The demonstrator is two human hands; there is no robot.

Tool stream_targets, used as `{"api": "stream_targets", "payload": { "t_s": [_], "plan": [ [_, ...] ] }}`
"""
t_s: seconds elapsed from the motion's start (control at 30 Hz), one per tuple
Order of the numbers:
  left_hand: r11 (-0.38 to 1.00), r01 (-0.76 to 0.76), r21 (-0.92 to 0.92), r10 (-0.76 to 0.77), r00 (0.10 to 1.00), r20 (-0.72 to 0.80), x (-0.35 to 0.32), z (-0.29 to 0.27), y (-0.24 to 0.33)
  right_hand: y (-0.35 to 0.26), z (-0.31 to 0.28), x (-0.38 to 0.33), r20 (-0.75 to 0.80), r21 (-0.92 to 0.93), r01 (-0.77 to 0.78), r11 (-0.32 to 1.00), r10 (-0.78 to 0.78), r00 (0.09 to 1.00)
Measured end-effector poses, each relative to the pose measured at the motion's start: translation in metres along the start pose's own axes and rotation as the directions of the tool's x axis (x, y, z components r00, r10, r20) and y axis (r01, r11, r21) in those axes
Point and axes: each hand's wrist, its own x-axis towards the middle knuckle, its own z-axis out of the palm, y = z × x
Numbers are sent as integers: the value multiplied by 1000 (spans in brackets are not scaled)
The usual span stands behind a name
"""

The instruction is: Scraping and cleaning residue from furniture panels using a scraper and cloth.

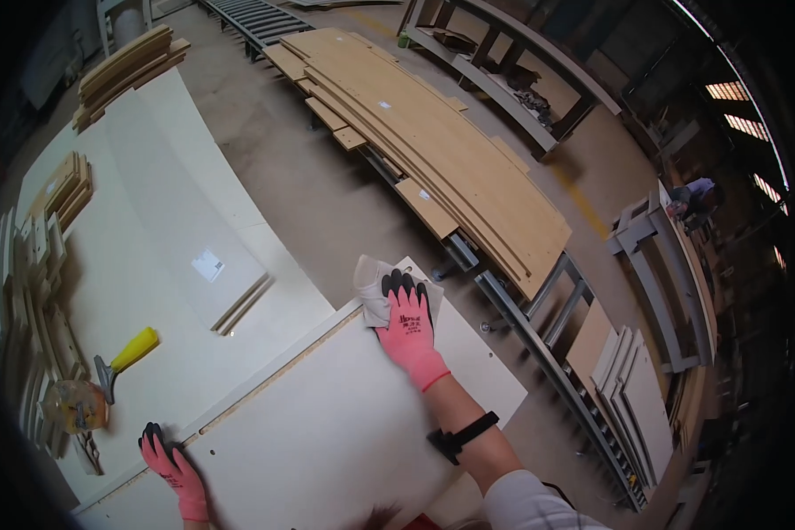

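A white board (327,424) lies flat in front of me on a white work table (141,265). My right hand (408,327), in a pink and black glove, presses a pale cloth (373,283) onto the board's far corner. My left hand (170,466), gloved the same way, rests with spread fingers on the board's near left edge and holds nothing. A black strap circles my right forearm.
A scraper with a yellow handle (125,355) lies on the table, with a tape roll (75,405) next to it. Small white and wooden pieces (44,256) stack along the left. Long wood-coloured boards (433,141) lie on a roller conveyor. A person (693,196) works at far right.
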Motion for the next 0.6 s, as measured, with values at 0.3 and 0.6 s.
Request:
{"api": "stream_targets", "payload": {
  "t_s": [0.3, 0.6],
  "plan": [
    [998, -24, -50, 30, 990, 135, 32, 29, 104, 48, 8, 38, -121, 116, 4, 993, 10, 993],
    [999, 10, -40, -5, 993, 115, 26, 39, 99, 183, 81, -238, -267, 14, -376, 926, 366, 892]
  ]
}}
